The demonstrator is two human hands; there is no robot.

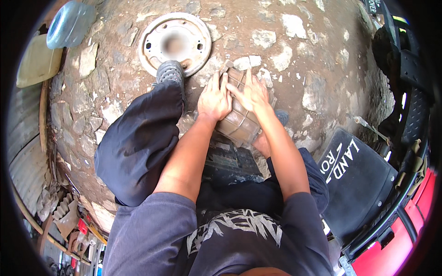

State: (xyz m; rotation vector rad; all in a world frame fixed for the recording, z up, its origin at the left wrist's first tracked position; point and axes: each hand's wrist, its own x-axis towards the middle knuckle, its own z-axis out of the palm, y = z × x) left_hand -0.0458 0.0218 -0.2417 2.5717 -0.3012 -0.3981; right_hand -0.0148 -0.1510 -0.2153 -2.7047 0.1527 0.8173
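My left hand (215, 99) rests with fingers extended on the upper left part of a brown, dusty, slab-like piece (237, 124) with raised grid ribs. My right hand (253, 94) lies on its upper right part, fingers stretched out and thumb angled toward my left hand. The piece sits low between my legs, over the stony ground; its underside is hidden. Beyond it to the left is a round, pale metal plate (195, 32) with bolts and holes, its centre blurred. My grey shoe (169, 71) overlaps that plate's near rim.
At the upper left stand a blue plastic jug (69, 23) and a yellowish container (39, 60), near corrugated sheets (25, 161) and a wooden pole. On the right, a vehicle's black mudflap (359, 188), black bars and red bodywork (405, 239) border the rough stone ground (313, 92).
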